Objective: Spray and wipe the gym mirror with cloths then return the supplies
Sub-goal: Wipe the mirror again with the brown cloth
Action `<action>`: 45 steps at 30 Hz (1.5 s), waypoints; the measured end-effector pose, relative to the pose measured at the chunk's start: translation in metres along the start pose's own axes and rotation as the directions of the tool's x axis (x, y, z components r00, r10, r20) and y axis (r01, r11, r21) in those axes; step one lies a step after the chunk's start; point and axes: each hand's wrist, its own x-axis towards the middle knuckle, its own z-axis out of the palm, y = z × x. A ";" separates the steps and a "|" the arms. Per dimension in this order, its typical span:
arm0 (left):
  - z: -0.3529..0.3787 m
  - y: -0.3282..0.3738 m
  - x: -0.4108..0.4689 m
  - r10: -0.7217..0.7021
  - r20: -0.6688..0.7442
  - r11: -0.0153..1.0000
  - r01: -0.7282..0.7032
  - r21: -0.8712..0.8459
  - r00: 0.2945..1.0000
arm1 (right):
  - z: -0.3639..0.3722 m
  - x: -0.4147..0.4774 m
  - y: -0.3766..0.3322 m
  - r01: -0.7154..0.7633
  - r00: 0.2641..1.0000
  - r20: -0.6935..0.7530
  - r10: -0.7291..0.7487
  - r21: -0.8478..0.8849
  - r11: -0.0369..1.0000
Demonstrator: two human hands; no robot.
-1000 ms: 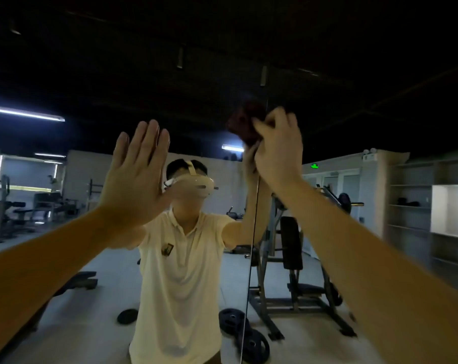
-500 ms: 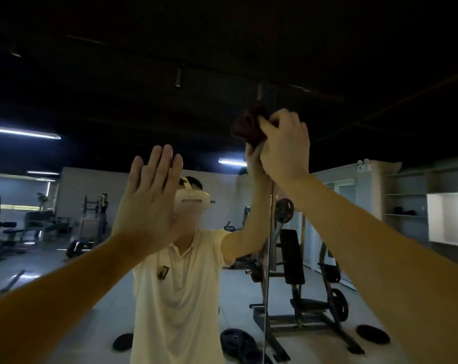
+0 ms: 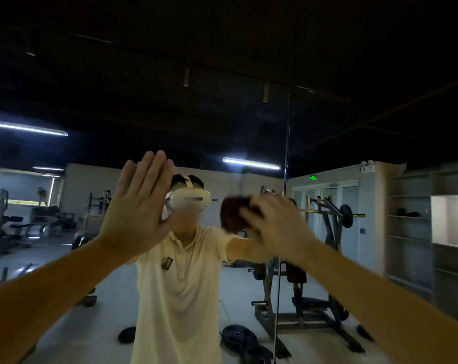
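**Hands.** The left hand (image 3: 136, 203) was raised with its fingers straight and together, palm toward the glass, holding nothing. Whether the palm actually bore on the glass could not be told. The right hand (image 3: 277, 229), blurred, had its fingers curled over the cloth (image 3: 232, 214).

**Task item.** The cloth was dark red and bunched into a wad that stuck out to the left of the right knuckles. It sat at about head height, on or just before the mirror (image 3: 91, 88) and left of the vertical seam (image 3: 287, 143).

**Handling.** The cloth was judged light, soft and fully compliant, with no fixed grip point. It is best gathered under the palm so that a flat pad faces the glass. The mirror was judged rigid, smooth and fragile, so pressure should be moderate and spread. The cloth may snag at the seam.

**Reflection.** The glass showed a person in a pale shirt, a weight machine (image 3: 325, 248) and weight plates (image 3: 238, 336) on the floor.
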 end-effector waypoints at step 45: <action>0.008 -0.006 -0.012 -0.001 -0.078 0.994 -0.007 -0.105 0.997 | -0.009 0.114 0.004 -0.676 0.689 -0.268 0.674 0.098 0.730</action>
